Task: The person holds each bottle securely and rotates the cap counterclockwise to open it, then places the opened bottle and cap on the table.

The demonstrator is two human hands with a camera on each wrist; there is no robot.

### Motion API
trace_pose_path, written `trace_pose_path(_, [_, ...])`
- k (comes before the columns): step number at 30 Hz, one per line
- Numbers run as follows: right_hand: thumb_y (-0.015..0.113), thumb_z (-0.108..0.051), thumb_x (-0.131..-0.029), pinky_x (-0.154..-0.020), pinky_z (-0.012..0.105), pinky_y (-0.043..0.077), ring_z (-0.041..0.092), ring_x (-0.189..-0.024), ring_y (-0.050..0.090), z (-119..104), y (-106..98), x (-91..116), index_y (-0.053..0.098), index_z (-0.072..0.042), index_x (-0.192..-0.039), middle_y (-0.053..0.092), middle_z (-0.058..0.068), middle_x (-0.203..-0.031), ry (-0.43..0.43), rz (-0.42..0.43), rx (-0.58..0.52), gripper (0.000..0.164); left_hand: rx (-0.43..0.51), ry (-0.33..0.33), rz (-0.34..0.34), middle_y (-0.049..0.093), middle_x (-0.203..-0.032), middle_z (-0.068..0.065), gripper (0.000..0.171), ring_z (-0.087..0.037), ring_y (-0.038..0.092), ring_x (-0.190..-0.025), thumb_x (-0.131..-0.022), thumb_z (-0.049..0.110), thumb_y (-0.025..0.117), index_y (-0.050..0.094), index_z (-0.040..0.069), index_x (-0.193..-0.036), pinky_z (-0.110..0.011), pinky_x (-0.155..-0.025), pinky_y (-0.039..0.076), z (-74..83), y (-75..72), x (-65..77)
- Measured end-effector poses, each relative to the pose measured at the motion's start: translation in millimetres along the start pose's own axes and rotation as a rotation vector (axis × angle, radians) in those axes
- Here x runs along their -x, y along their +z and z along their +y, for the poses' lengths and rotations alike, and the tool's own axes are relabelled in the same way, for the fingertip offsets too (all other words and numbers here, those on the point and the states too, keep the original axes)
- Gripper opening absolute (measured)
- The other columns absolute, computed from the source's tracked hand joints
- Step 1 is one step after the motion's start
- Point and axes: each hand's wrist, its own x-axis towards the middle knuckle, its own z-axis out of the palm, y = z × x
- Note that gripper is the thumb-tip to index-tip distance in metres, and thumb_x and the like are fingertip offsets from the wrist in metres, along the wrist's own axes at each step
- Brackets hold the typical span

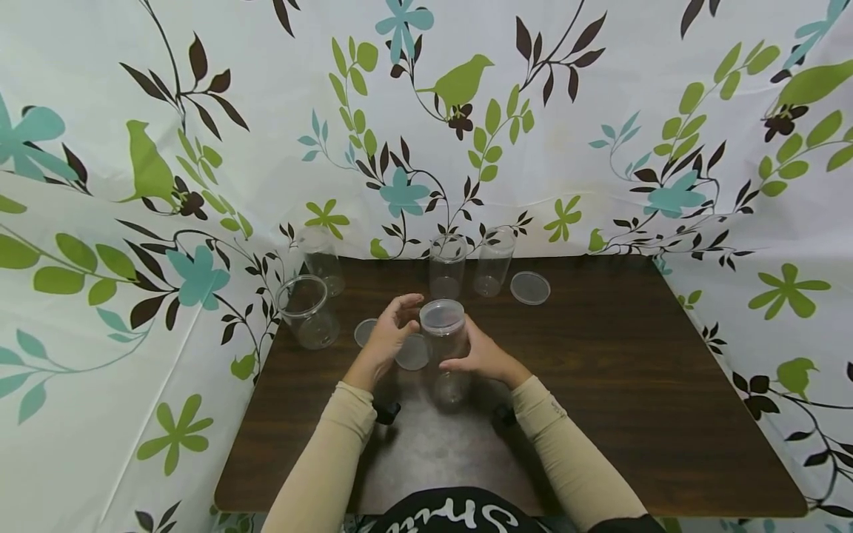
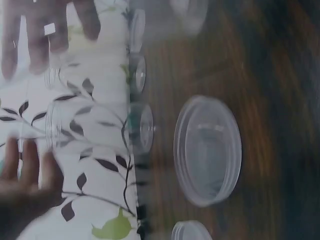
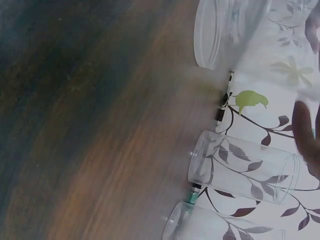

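Note:
In the head view, a clear plastic jar (image 1: pixel 445 344) stands upright above the table, a whitish lid (image 1: pixel 443 316) across its top. My right hand (image 1: pixel 486 354) grips it from the right, thumb in front and fingers behind. To its left my left hand (image 1: pixel 389 337) is held with loosely bent fingers and nothing in them, fingertips close to the lid's edge. Beneath that hand, a loose clear lid (image 1: pixel 413 352) lies on the table, and a second lid (image 1: pixel 363 332) is partly hidden behind the wrist. The left wrist view shows the fingers of both hands, blurred.
A wide clear jar (image 1: pixel 309 318) stands at the left of the dark wooden table (image 1: pixel 633 385), a taller jar (image 1: pixel 322 263) behind it. Two more jars (image 1: pixel 447 270) stand along the back edge, with another lid (image 1: pixel 530 288) to their right. A patterned cloth (image 1: pixel 566 148) hangs behind.

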Motion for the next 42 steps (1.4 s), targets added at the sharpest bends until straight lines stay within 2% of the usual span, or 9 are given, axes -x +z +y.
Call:
trace_pose_path(4, [0.089,-0.026,-0.079,-0.110,0.056,0.034,0.032,-0.141,0.039,-1,-2,2,0.018,-0.013,-0.160,0.036,0.013,-0.157,0.020,-0.102,-0.062,0.109,-0.029,-0.068,-0.179,0.054,-0.142,-0.019,0.109,-0.021,0.056,-0.113,-0.066,0.071,0.068,0.049,0.002,-0.148,-0.029,-0.091,0.048,3.9,-4.7,0.8])
trace_pose_path(7, [0.090,-0.023,-0.079,-0.108,0.054,0.038,0.031,-0.137,0.042,1,1,0,0.020,-0.010,-0.158,0.039,0.014,-0.153,0.001,-0.054,-0.005,0.107,-0.042,-0.084,-0.175,0.060,-0.132,-0.014,0.095,-0.017,0.060,-0.106,-0.073,0.062,0.073,0.053,0.003,-0.145,-0.030,-0.089,0.050,6.1,-2.1,2.9])
trace_pose_path(14, [0.096,-0.026,-0.068,-0.095,0.053,0.046,0.036,-0.113,0.049,-1,20,-7,0.038,0.003,-0.144,0.052,0.020,-0.133,-0.104,0.324,0.458,0.099,-0.160,-0.040,0.160,0.061,-0.126,-0.016,0.056,-0.019,0.058,-0.100,-0.089,0.013,0.081,0.052,0.002,-0.135,-0.029,-0.081,0.048,15.0,31.8,9.5])
trace_pose_path(18, [0.097,-0.027,-0.065,-0.083,0.051,0.049,0.035,-0.100,0.051,1,28,-7,0.042,0.006,-0.137,0.055,0.021,-0.126,-0.123,0.457,0.588,0.096,-0.257,-0.024,0.312,0.061,-0.123,-0.014,0.059,-0.025,0.057,-0.096,-0.084,0.023,0.086,0.051,0.004,-0.128,-0.033,-0.080,0.049,8.6,49.7,10.2])
trace_pose_path(23, [0.094,-0.022,-0.070,-0.089,0.053,0.048,0.037,-0.110,0.049,6,28,-2,0.036,0.007,-0.142,0.050,0.025,-0.130,-0.091,0.386,0.439,0.097,-0.266,0.017,0.343,0.061,-0.123,-0.016,0.072,-0.029,0.056,-0.104,-0.081,0.051,0.083,0.051,0.002,-0.124,-0.036,-0.087,0.046,1.5,52.6,11.9])
trace_pose_path(27, [0.091,-0.018,-0.076,-0.104,0.055,0.041,0.037,-0.128,0.045,4,16,1,0.028,0.002,-0.150,0.043,0.024,-0.142,-0.040,0.235,0.164,0.099,-0.140,0.063,0.293,0.060,-0.122,-0.022,0.089,-0.035,0.057,-0.105,-0.075,0.073,0.071,0.055,-0.004,-0.117,-0.026,-0.077,0.047,1.8,41.6,9.6])
trace_pose_path(31, [0.088,-0.021,-0.080,-0.107,0.048,0.040,0.033,-0.134,0.045,2,0,4,0.023,-0.005,-0.155,0.041,0.019,-0.149,-0.001,0.049,-0.057,0.101,-0.026,0.066,0.156,0.054,-0.132,-0.027,0.101,-0.034,0.052,-0.118,-0.069,0.074,0.066,0.052,-0.010,-0.123,-0.028,-0.089,0.046,4.3,24.6,4.4])
trace_pose_path(37, [0.084,-0.028,-0.085,-0.100,0.035,0.047,0.036,-0.128,0.049,-1,-17,9,0.025,0.004,-0.153,0.044,0.024,-0.146,0.010,-0.262,-0.231,0.096,-0.170,0.037,-0.196,0.030,-0.159,-0.026,0.122,-0.047,0.034,-0.139,-0.070,0.083,0.057,0.038,-0.006,-0.152,-0.056,-0.103,0.039,5.0,0.9,2.1])
trace_pose_path(42, [0.083,-0.024,-0.085,-0.104,0.036,0.045,0.034,-0.130,0.047,-2,-18,9,0.024,0.002,-0.154,0.043,0.022,-0.147,-0.003,-0.318,-0.263,0.094,-0.141,0.002,-0.276,0.045,-0.150,-0.022,0.108,-0.036,0.052,-0.126,-0.072,0.076,0.063,0.050,-0.001,-0.146,-0.049,-0.098,0.048,9.4,0.4,6.3])
